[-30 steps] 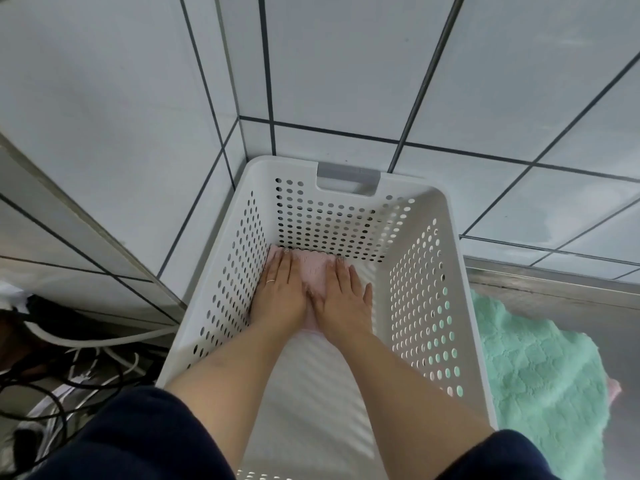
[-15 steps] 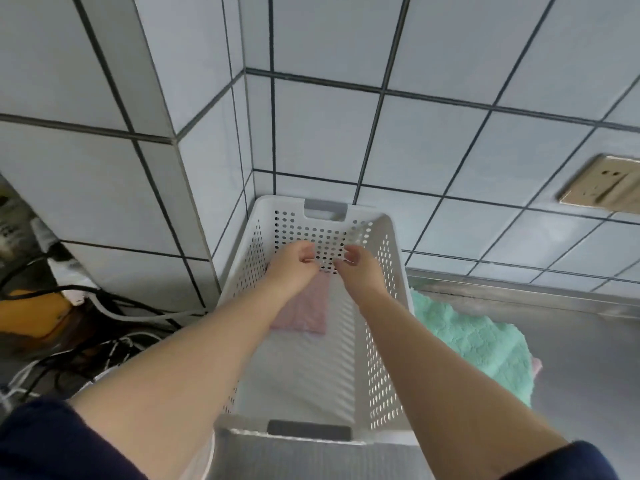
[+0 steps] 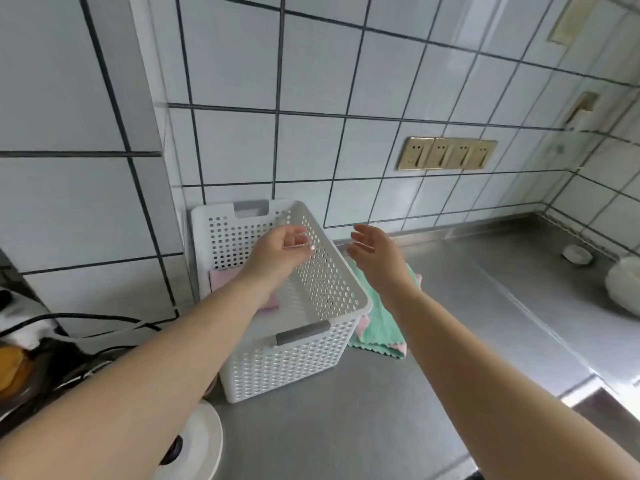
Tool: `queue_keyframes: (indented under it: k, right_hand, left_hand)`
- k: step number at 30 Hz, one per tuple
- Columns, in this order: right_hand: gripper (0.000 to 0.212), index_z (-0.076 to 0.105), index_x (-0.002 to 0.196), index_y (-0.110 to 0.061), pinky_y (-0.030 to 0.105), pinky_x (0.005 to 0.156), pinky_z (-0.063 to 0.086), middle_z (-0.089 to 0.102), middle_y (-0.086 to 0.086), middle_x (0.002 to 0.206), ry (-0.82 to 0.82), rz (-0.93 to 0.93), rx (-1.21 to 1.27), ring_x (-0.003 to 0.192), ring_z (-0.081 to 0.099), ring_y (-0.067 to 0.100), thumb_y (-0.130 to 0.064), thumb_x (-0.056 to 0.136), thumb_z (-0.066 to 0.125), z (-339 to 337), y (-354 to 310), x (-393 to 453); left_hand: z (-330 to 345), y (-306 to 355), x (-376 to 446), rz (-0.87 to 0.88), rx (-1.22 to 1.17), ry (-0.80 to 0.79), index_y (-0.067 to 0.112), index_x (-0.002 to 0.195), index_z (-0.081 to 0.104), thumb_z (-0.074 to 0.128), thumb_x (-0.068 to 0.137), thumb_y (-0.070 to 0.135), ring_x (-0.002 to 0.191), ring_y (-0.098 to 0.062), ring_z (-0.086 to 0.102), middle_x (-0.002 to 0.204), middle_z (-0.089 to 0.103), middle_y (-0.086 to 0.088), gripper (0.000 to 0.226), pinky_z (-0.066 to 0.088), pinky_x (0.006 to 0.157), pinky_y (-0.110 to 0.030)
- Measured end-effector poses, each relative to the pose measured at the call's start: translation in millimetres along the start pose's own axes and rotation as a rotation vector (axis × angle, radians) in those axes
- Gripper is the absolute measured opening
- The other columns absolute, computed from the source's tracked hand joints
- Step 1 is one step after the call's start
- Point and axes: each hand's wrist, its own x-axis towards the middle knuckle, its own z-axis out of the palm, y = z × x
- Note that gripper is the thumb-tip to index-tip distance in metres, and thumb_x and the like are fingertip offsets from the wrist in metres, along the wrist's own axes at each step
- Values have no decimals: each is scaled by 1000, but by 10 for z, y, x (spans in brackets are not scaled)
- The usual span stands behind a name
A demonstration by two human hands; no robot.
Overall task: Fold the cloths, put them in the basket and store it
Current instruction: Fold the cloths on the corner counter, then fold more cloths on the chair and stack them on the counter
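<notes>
A white perforated basket (image 3: 311, 348) with grey handles stands on the steel counter against the tiled wall corner. A folded pink cloth (image 3: 221, 277) lies flat at its bottom, partly hidden by my left forearm. My left hand (image 3: 280, 252) hovers above the basket's open top, fingers loosely curled, holding nothing. My right hand (image 3: 375, 254) is raised just right of the basket's rim, fingers spread, empty. Under it, a green cloth (image 3: 379, 322) with a pink edge lies unfolded on the counter, touching the basket's right side.
The steel counter (image 3: 433, 341) runs right to a tiled corner. A small white dish (image 3: 576, 253) and a white rounded object (image 3: 623, 285) sit at far right. Cables (image 3: 79, 322) and a white round appliance (image 3: 199, 441) lie left of the basket. Gold wall sockets (image 3: 446, 153) are above.
Both hands pressed the pink cloth at the basket's bottom, then lifted out. The right hand has moved right, past the rim and above the green cloth. The view pulled back.
</notes>
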Motion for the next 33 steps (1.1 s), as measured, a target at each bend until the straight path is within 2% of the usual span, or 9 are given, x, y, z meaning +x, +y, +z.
queue_keyframes:
  k: [5,10,13,18,21,24,27,31,33]
  right_hand:
    - [43,50,130,-10,31,100,44,58,5,128,197,93,10,113,56,15,-10,89,61,-148,30,-948]
    - [41,51,128,-10,27,89,49,58,6,125,362,204,29,108,58,14,-10,89,61,-317,192,-1840]
    - [42,49,130,-10,24,86,46,58,4,124,462,257,11,106,56,12,-12,89,61,-510,343,-2412]
    - [42,52,129,-15,26,86,50,60,3,122,630,365,3,107,59,14,-16,88,63,-848,635,-3256]
    - [42,51,129,-17,33,95,50,59,2,126,715,452,-8,110,58,14,-18,89,62,-1029,810,-3796]
    - [42,49,131,-15,36,99,48,57,2,129,789,522,4,114,56,15,-17,90,60,-1165,994,-4296]
    - [42,49,130,-20,32,92,52,57,-1,127,842,601,65,114,56,15,-19,90,62,-1276,1223,-4805]
    - [31,54,118,-21,24,84,50,60,-8,111,888,662,135,104,57,11,-18,89,63,-1528,1528,-5458]
    - [33,54,119,-20,24,85,49,60,-9,108,893,677,129,101,57,9,-17,88,64,-1714,1698,-5756]
  left_hand:
    - [126,82,-519,68,-57,-268,21,108,57,65,85,8,101,-14,60,107,63,0,28,51,88,-30]
    - [432,15,-1095,100,-85,-473,10,114,58,66,84,6,95,-13,61,106,63,-4,31,51,80,-16]
    - [685,-119,-1436,94,-69,-604,12,114,58,67,84,8,89,-7,61,105,64,-2,31,49,72,-9]
    - [1101,-324,-1957,65,-17,-789,7,118,56,65,85,7,82,-1,58,105,62,-5,34,45,64,-4]
    - [1371,-433,-2319,35,15,-881,3,120,55,65,85,4,83,-6,58,108,62,-8,36,46,63,-3]
    - [1602,-546,-2686,19,48,-953,3,120,56,66,84,5,90,-12,59,109,63,-10,37,46,63,-3]
    - [1861,-664,-3050,12,89,-1027,9,118,58,67,85,7,91,-7,60,110,64,-4,35,48,68,-5]
    - [2257,-837,-3535,-6,162,-1099,21,117,58,69,84,18,103,-8,61,113,65,2,35,50,89,-27]
    - [2464,-874,-3810,-19,177,-1104,20,118,58,69,84,19,104,-8,60,112,65,4,36,49,87,-25]
